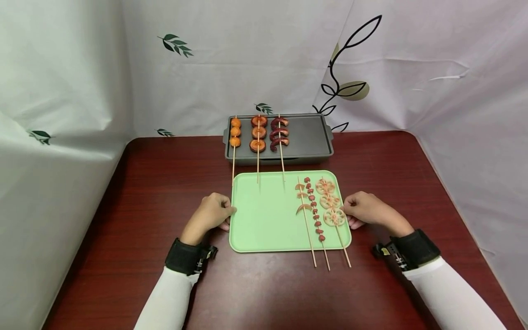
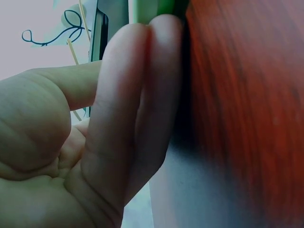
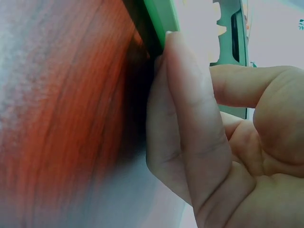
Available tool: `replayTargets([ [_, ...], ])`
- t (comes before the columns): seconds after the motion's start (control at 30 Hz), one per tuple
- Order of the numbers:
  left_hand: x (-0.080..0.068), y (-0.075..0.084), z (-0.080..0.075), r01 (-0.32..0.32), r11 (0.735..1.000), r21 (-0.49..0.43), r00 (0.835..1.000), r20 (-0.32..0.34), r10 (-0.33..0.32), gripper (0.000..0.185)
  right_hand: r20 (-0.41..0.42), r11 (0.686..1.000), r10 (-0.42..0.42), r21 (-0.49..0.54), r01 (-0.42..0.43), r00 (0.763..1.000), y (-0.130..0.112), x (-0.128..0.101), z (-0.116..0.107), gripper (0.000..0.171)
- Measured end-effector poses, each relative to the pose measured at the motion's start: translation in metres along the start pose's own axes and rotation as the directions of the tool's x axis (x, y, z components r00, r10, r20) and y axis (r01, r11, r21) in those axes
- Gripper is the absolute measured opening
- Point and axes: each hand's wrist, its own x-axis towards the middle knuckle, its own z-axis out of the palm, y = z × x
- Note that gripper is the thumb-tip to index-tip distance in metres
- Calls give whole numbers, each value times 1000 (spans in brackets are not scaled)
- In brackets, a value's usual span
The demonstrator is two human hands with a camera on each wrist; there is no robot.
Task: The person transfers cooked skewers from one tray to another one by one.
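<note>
A light green tray (image 1: 264,215) lies on the table in front of a dark grill pan. My left hand (image 1: 213,211) pinches the tray's left edge, and my right hand (image 1: 363,208) grips its right edge beside the lotus root skewer (image 1: 333,217). In both wrist views, fingers (image 2: 118,85) reach the green rim from the side, thumb above. Also on the tray's right side lie a skewer of small red pieces (image 1: 313,204) and a skewer of thin orange crescents (image 1: 304,208); all three sticks stick out over the front rim.
Across the grill pan (image 1: 307,135) lie an orange ball skewer (image 1: 235,132), a skewer of browned round slices (image 1: 258,133) and a dark red tentacle skewer (image 1: 279,134). Their sticks extend toward the tray's back edge. Behind the wooden table (image 1: 165,169) hangs a white curtain (image 1: 231,59).
</note>
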Motion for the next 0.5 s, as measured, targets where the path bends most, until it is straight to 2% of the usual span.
replayTargets([
  [0.5, 0, 0, 0, 7, 1000, 2, 1000, 3, -7, 32, -10, 1000, -6, -2, 6, 1000, 0, 4, 0, 29],
])
